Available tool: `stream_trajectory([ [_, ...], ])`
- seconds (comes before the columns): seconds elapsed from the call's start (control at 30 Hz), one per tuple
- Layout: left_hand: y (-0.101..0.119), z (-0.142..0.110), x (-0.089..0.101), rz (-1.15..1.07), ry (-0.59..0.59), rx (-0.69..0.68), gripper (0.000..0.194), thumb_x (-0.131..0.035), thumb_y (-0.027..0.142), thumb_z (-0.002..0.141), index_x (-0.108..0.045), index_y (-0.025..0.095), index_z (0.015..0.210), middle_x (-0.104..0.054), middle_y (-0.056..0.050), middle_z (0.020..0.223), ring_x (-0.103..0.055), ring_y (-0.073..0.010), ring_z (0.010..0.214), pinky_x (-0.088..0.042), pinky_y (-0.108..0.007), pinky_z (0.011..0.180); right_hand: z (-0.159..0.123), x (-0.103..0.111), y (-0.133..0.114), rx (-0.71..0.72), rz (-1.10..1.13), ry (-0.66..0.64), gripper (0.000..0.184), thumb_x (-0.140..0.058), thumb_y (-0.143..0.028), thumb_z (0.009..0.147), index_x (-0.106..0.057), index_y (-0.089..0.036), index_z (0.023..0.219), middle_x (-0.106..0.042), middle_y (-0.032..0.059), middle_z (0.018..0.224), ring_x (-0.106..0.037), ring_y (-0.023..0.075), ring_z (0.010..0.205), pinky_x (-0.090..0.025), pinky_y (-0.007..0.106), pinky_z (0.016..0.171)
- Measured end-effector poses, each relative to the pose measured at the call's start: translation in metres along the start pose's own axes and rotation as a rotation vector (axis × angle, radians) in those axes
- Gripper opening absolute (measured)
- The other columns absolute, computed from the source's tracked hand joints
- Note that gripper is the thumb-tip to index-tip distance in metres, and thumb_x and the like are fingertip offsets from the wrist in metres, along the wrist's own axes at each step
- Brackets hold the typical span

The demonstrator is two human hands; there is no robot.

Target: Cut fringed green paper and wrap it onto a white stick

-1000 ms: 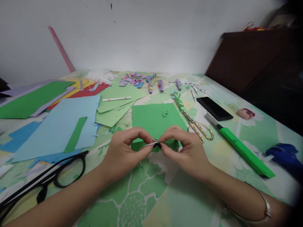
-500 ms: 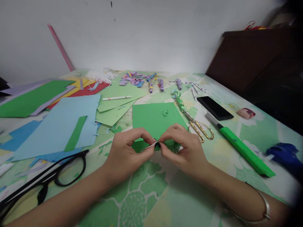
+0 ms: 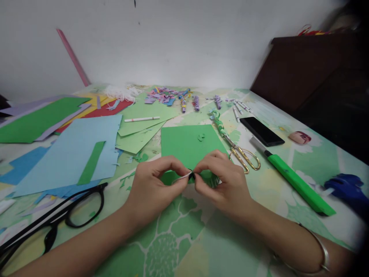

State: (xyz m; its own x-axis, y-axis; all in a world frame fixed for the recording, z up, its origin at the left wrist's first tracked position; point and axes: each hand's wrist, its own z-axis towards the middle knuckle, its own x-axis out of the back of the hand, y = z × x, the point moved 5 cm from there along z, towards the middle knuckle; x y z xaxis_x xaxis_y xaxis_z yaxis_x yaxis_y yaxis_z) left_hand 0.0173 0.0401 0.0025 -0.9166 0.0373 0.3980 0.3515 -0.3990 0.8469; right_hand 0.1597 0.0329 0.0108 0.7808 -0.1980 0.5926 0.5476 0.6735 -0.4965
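Observation:
My left hand [image 3: 160,186] is closed in a pinch on a thin white string [image 3: 183,177], which runs between its thumb and forefinger. Facing it, my right hand [image 3: 223,179] is also pinched, its fingertips meeting the left ones at the string's end. What the right fingertips hold is hidden. Both hands are over the front of a green paper sheet [image 3: 187,142]. Fringed green paper [image 3: 212,179] shows through the loop of my right fingers; I cannot tell whether it touches them. A small green paper curl [image 3: 201,137] lies on the sheet.
Gold-handled scissors [image 3: 242,156], a green utility knife [image 3: 296,181] and a black phone [image 3: 261,131] lie on the right. Black glasses [image 3: 69,213] and light blue paper [image 3: 75,148] are on the left. Behind are paper scraps [image 3: 164,96] and a white string bundle [image 3: 122,93].
Almost nothing differs. Both hands keep their pinch at the same spot, with only a very slight shift of the fingers and the view.

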Motion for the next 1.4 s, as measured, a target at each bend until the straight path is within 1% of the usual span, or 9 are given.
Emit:
stream_trajectory([
  [0.2, 0.000, -0.003, 0.001, 0.025, 0.008, -0.017, 0.013, -0.061, 0.007, 0.071, -0.064, 0.020, 0.071, -0.068, 0.002, 0.070, -0.063, -0.0139, 0.066, -0.048, -0.025, 0.063, -0.001, 0.000, 0.000, 0.004, -0.042, 0.022, 0.009, -0.055, -0.010, 0.074, -0.057, -0.017, 0.069, -0.059, 0.0011, 0.061, -0.049, 0.0170, 0.067, -0.037, 0.033, 0.065],
  [0.33, 0.001, -0.003, 0.001, 0.061, 0.059, -0.029, 0.012, -0.062, 0.008, 0.069, -0.064, 0.020, 0.068, -0.068, 0.002, 0.067, -0.062, -0.0137, 0.064, -0.048, -0.025, 0.062, -0.003, -0.002, -0.003, 0.029, -0.101, 0.040, 0.010, -0.054, -0.011, 0.076, -0.056, -0.017, 0.068, -0.058, 0.0010, 0.061, -0.048, 0.0165, 0.067, -0.036, 0.033, 0.065],
  [0.43, 0.002, -0.003, 0.001, 0.085, 0.072, -0.012, 0.013, -0.062, 0.007, 0.067, -0.063, 0.021, 0.065, -0.066, 0.003, 0.063, -0.060, -0.0128, 0.060, -0.048, -0.024, 0.058, -0.004, -0.004, -0.005, 0.048, -0.194, 0.061, 0.013, -0.052, -0.012, 0.077, -0.055, -0.018, 0.066, -0.058, 0.0010, 0.059, -0.048, 0.0170, 0.067, -0.035, 0.034, 0.066],
  [0.57, 0.001, -0.001, -0.002, 0.057, 0.075, 0.027, 0.013, -0.061, 0.007, 0.066, -0.061, 0.020, 0.064, -0.064, 0.004, 0.062, -0.060, -0.0119, 0.060, -0.049, -0.022, 0.058, -0.006, -0.006, -0.007, 0.081, -0.271, 0.093, 0.015, -0.053, -0.012, 0.078, -0.055, -0.017, 0.064, -0.060, 0.0026, 0.060, -0.050, 0.0185, 0.069, -0.035, 0.035, 0.067],
  [0.73, -0.003, 0.000, -0.003, 0.067, 0.114, 0.068, 0.011, -0.062, 0.008, 0.065, -0.060, 0.019, 0.063, -0.064, 0.004, 0.062, -0.060, -0.0114, 0.060, -0.050, -0.022, 0.058, -0.007, -0.009, -0.008, 0.067, -0.260, 0.084, 0.015, -0.053, -0.009, 0.079, -0.058, -0.016, 0.066, -0.063, 0.0047, 0.062, -0.052, 0.0199, 0.070, -0.036, 0.037, 0.068],
  [0.97, -0.004, 0.000, -0.003, 0.028, 0.184, 0.136, 0.011, -0.065, 0.011, 0.065, -0.058, 0.018, 0.062, -0.063, 0.005, 0.059, -0.061, -0.0098, 0.057, -0.051, -0.019, 0.056, -0.008, -0.011, -0.008, 0.047, -0.228, 0.074, 0.013, -0.055, -0.012, 0.080, -0.062, -0.015, 0.069, -0.066, 0.0059, 0.068, -0.052, 0.0205, 0.072, -0.037, 0.037, 0.068],
  [1.13, -0.004, -0.002, -0.006, -0.017, 0.217, 0.174, 0.009, -0.066, 0.011, 0.065, -0.061, 0.018, 0.064, -0.067, 0.003, 0.063, -0.064, -0.0117, 0.060, -0.054, -0.021, 0.059, -0.007, -0.010, -0.005, 0.045, -0.235, 0.084, 0.013, -0.055, -0.013, 0.081, -0.062, -0.017, 0.070, -0.066, 0.0054, 0.069, -0.052, 0.0203, 0.074, -0.037, 0.038, 0.070],
  [1.3, -0.001, -0.004, -0.007, -0.063, 0.205, 0.171, 0.009, -0.063, 0.010, 0.067, -0.063, 0.019, 0.068, -0.069, 0.003, 0.064, -0.067, -0.0128, 0.061, -0.056, -0.021, 0.061, -0.006, -0.008, -0.004, 0.049, -0.232, 0.098, 0.016, -0.055, -0.012, 0.082, -0.061, -0.017, 0.068, -0.066, 0.0046, 0.065, -0.052, 0.0193, 0.071, -0.036, 0.037, 0.068],
  [1.4, 0.001, -0.006, -0.006, -0.068, 0.205, 0.159, 0.010, -0.062, 0.010, 0.068, -0.062, 0.019, 0.071, -0.070, 0.002, 0.066, -0.068, -0.0141, 0.063, -0.056, -0.021, 0.059, -0.005, -0.008, -0.003, 0.036, -0.210, 0.089, 0.017, -0.055, -0.013, 0.082, -0.060, -0.017, 0.067, -0.066, 0.0040, 0.064, -0.051, 0.0184, 0.068, -0.036, 0.036, 0.067],
])
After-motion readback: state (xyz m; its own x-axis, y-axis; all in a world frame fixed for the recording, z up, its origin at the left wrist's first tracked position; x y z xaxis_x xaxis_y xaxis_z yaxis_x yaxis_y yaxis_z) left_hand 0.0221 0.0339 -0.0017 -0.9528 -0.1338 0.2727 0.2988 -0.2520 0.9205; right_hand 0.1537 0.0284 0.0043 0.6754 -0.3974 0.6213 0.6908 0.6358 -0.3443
